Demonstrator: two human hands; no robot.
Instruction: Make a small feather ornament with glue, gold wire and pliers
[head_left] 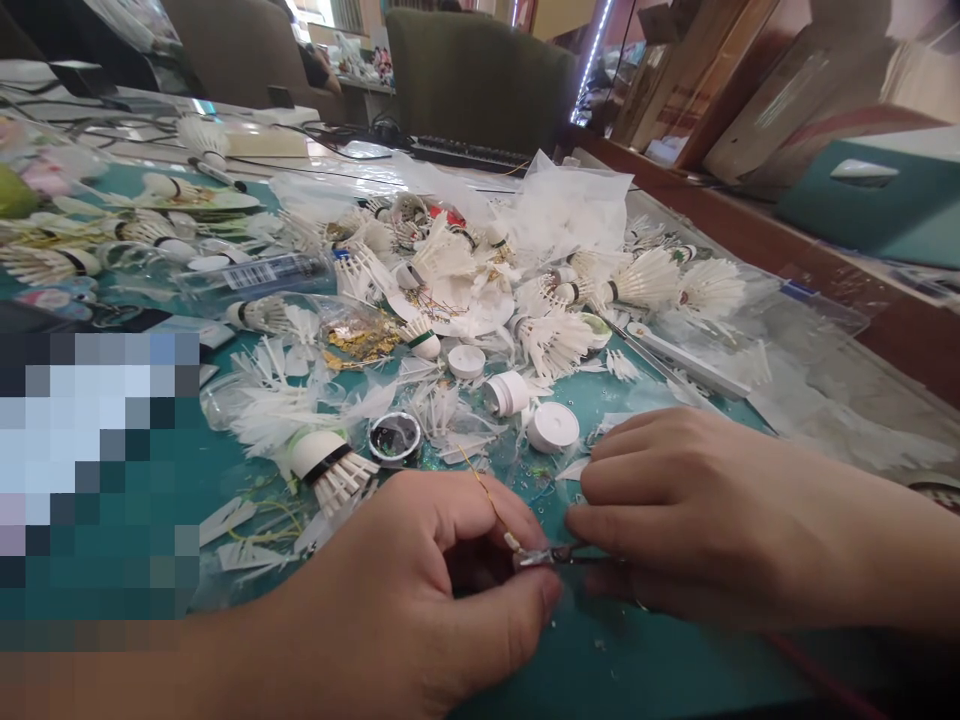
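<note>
Gripping small metal tool (561, 555), right hand (690, 510), left hand (409, 575) curled at tool's tip, hold unclear

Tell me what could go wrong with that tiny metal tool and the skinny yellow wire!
The metal tool in the right hand has its tip right by the left hand's thumb, so a slip might pinch or poke it. The yellow wire looks very thin and sticks up, so it could bend or snag. And a white round lid sits close to the right hand's fingers, so it might get bumped.
</note>
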